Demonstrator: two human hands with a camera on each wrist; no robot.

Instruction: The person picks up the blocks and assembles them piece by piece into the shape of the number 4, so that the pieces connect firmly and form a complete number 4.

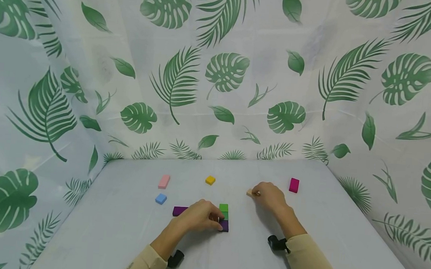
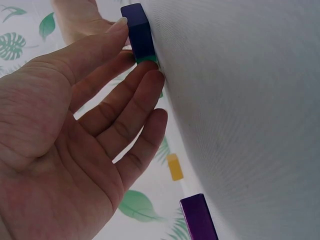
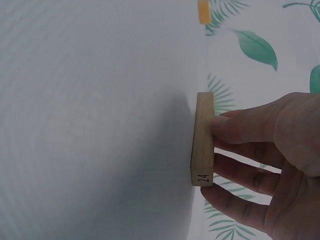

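In the head view my left hand [image 1: 199, 216] is at a dark purple block [image 1: 224, 225] joined in line with green blocks [image 1: 223, 208] behind it. The left wrist view has the thumb against this dark block [image 2: 139, 32] and curled fingertips beside its green end, in a light pinch. My right hand [image 1: 269, 196] pinches a plain wooden block [image 1: 250, 192] further back on the right. Up close, that wooden block [image 3: 203, 142] is long, stands low on the table, and carries the number 24 on its end; thumb and fingers grip its side.
A purple block [image 1: 180, 211] lies left of my left hand. Further off are a blue block [image 1: 161, 198], a pink one [image 1: 164, 181], a yellow one [image 1: 210, 180] and a magenta one [image 1: 294, 185]. Leaf-printed cloth [image 1: 239, 111] walls the white table's back and sides.
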